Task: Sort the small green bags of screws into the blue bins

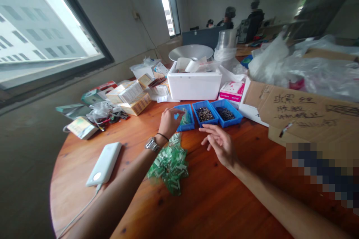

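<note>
My left hand [169,122], with a watch at its wrist, is at the left edge of the left blue tray [183,128], its fingers curled together; whatever they may hold is too small to name. That tray holds small clear and green packets. My right hand [220,142] hovers over the table just in front of the middle blue tray [208,122], fingers apart and nothing in them. Small metal parts fill the middle tray, and dark small parts lie in the right blue tray [234,121]. A pile of green packets [171,166] lies below my left hand.
A white power bank [104,164] with a cable lies at the left. Behind the trays are a white foam box [195,86] and a pink box [232,91]. Small cartons [126,93] stand back left, a large cardboard box [308,115] at right. People are in the background.
</note>
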Demonstrator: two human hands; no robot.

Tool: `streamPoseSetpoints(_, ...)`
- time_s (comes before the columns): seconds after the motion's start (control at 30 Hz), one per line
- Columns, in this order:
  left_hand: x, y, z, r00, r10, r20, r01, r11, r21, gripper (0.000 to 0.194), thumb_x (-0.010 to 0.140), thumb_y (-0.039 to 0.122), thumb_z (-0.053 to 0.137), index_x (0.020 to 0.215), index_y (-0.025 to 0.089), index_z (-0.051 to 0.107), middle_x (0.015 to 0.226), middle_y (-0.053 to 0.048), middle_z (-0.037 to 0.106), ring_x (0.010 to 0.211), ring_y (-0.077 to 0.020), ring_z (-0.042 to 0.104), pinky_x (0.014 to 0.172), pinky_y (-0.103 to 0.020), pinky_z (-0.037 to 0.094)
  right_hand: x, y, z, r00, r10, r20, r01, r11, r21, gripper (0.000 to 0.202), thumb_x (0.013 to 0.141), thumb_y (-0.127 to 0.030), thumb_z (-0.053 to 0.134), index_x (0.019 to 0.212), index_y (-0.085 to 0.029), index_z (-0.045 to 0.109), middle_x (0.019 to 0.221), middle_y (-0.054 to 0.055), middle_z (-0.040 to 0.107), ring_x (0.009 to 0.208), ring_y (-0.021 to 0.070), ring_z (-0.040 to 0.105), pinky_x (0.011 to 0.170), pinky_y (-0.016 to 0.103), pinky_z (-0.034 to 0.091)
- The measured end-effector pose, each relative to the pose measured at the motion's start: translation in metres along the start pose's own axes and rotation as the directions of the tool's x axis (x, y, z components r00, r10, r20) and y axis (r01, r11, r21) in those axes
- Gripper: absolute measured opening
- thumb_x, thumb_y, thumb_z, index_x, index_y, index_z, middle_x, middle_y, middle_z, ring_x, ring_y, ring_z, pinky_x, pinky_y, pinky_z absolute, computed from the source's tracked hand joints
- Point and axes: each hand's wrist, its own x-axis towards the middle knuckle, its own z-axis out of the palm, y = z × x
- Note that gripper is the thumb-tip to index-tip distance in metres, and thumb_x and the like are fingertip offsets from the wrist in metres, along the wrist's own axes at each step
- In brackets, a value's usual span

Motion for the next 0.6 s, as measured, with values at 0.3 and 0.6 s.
streamPoseSetpoints(0.3, -0.034, -0.007, -0.017, 0.98, 0.157, 0.123, -0.183, 0.953, 0.242, 0.023, 0.101, 0.032, 0.062, 0.111, 0.025, 0.081, 0.128, -0.012, 0.065, 0.124, -0.0332, 0.053, 0.109, -0.056, 0.046, 0.001, 0.002, -0.003, 1.0, 0.009, -0.013, -0.009, 1.0, -0.02, 0.039, 0.099, -0.052, 0.064, 0.124, -0.022, 0.063, 0.119, 0.014, 0.077, 0.069, 0.0175, 0.072, 0.049, 0.025, 0.054)
streamPoseSetpoints(0.6, -0.127, 0.016, -0.044, 0.796, 0.241, 0.556, -0.369, 0.921, 0.129, 0.059, 0.081, 0.006, 0.066, 0.138, 0.024, 0.066, 0.129, -0.013, 0.071, 0.119, -0.0321, 0.065, 0.104, -0.049, 0.054, 0.0, 0.011, -0.002, 0.999, 0.037, -0.017, -0.037, 0.999, 0.019, 0.033, 0.099, -0.05, 0.065, 0.114, -0.021, 0.065, 0.1, 0.008, 0.075, 0.061, 0.0147, 0.067, 0.046, 0.023, 0.049)
